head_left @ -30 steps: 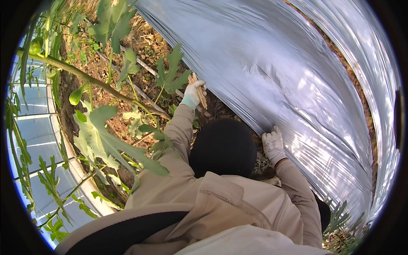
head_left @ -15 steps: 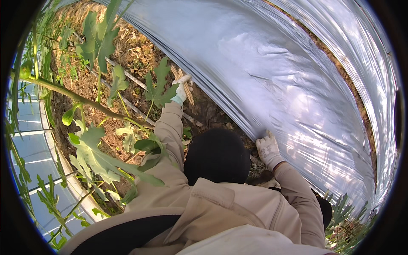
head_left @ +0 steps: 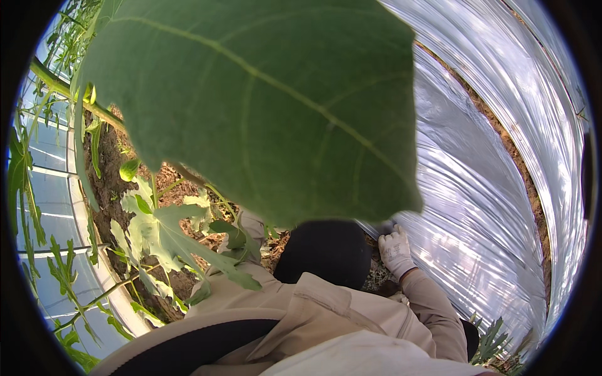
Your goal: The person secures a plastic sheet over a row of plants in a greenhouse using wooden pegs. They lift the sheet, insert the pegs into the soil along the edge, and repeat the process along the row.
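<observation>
My right hand (head_left: 395,252), in a white glove, is closed on the near edge of the silvery plastic film (head_left: 483,207), beside my dark knee (head_left: 325,254). Wrinkles run through the film from that grip. A large green leaf (head_left: 269,113) hangs close in front and covers most of the upper middle. Behind it my left hand is hidden; only a bit of the tan left sleeve (head_left: 252,233) shows below the leaf, so what that hand holds cannot be seen.
Lobed leaves (head_left: 179,235) and a plant branch (head_left: 53,81) with green fruits stand on the left over brown soil (head_left: 113,166). Beyond them curves a pale-framed, bluish panelled wall (head_left: 50,216). A second silvery film strip (head_left: 539,106) lies at the far right.
The large leaf has come across the view, hiding my left hand, which held several thin wooden sticks. My right hand keeps its grip on the film, which now shows more wrinkles.
</observation>
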A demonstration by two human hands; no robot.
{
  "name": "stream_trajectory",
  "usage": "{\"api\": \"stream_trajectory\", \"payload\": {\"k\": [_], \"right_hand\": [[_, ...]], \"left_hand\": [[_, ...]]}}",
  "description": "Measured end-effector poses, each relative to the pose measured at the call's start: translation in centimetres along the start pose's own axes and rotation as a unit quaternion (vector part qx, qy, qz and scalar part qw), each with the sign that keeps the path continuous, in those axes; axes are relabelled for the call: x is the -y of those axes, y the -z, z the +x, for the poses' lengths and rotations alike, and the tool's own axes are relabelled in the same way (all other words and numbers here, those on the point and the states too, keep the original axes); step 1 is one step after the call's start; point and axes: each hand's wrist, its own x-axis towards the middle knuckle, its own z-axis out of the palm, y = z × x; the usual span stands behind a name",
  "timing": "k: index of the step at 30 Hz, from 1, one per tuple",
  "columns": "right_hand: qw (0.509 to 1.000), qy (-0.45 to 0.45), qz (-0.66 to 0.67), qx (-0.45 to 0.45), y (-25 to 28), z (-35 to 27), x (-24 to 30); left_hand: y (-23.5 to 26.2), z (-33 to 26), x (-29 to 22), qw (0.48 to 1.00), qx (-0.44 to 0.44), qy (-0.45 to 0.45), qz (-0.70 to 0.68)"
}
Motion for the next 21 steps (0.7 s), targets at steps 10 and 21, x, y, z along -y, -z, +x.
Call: {"api": "stream_trajectory", "payload": {"k": [10, 21], "right_hand": [[0.999, 0.039, -0.015, -0.009, -0.1, 1.0, 0.8], [0.997, 0.007, 0.037, 0.065, -0.5, 0.6, 2.8]], "left_hand": [[4.9, -3.1, 2.0, 0.976, -0.098, -0.093, 0.173], [0.6, -4.6, -1.8, 0.983, -0.071, 0.056, 0.162]]}}
